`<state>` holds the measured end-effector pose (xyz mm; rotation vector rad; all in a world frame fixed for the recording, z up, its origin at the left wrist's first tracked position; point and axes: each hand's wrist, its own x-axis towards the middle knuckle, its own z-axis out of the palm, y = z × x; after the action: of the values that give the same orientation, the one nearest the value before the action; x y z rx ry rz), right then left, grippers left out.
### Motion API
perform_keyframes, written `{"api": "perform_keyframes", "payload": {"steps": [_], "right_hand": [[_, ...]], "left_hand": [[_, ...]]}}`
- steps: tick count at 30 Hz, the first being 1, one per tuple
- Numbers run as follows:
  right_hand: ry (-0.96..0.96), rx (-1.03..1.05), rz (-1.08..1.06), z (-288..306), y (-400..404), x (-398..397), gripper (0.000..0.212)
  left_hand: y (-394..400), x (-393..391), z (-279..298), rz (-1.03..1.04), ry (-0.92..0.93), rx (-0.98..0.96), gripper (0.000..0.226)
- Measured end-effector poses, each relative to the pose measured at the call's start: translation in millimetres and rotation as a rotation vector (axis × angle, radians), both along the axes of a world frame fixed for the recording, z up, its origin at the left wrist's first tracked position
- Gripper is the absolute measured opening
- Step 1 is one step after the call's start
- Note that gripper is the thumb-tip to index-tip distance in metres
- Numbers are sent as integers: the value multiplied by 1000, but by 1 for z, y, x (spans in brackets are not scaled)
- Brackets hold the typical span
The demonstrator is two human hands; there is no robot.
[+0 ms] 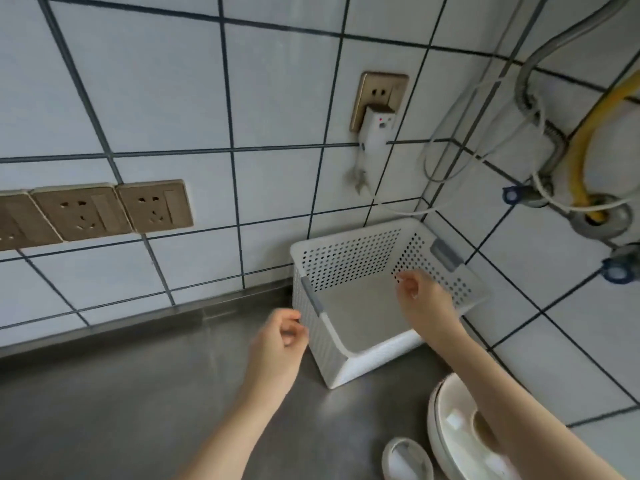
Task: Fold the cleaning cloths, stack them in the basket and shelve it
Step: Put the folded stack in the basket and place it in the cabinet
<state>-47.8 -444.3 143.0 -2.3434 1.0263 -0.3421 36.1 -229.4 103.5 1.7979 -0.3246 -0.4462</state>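
Basket, white and perforated with grey handle grips, sits in the far right corner of the steel counter, pushed against both tiled walls. Left hand hovers just beside the basket's left wall, fingers loosely curled and gripping nothing. Right hand reaches over the basket's open top near its right wall, fingers curled the same way with nothing in them. Near the counter's front right edge lie a white bowl under the right forearm and a small white dish beside it. No cloth is visible inside the basket
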Motion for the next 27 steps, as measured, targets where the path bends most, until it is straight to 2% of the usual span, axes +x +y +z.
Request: {"api": "perform_keyframes", "payload": {"steps": [3, 6, 9, 11, 13, 15, 16, 21, 27], "right_hand": [[26, -80, -89, -10, -61, 9, 25], [83, -361, -70, -22, -122, 16, 19], [225, -503, -42, -34, -158, 24, 15], [370, -568, -6, -45, -170, 30, 26], [536, -633, 11, -52, -176, 37, 46], [622, -683, -4, -54, -178, 42, 60], [640, -712, -14, -54, -179, 44, 60], [680, -812, -71, -59, -182, 51, 47], [669, -736, -120, -54, -172, 50, 39]], "left_hand": [[-28, 17, -3, 24, 111, 8, 27], [-51, 26, -1, 146, 485, -161, 17], [-65, 33, -8, 165, 656, -277, 16], [-72, 39, -15, 171, 706, -344, 19], [-77, 45, -19, 214, 769, -409, 21], [-80, 49, -20, 226, 798, -471, 21], [-81, 50, -20, 220, 797, -489, 21], [-83, 55, -19, 183, 785, -494, 22], [-68, 55, -16, 168, 749, -490, 25]]}}
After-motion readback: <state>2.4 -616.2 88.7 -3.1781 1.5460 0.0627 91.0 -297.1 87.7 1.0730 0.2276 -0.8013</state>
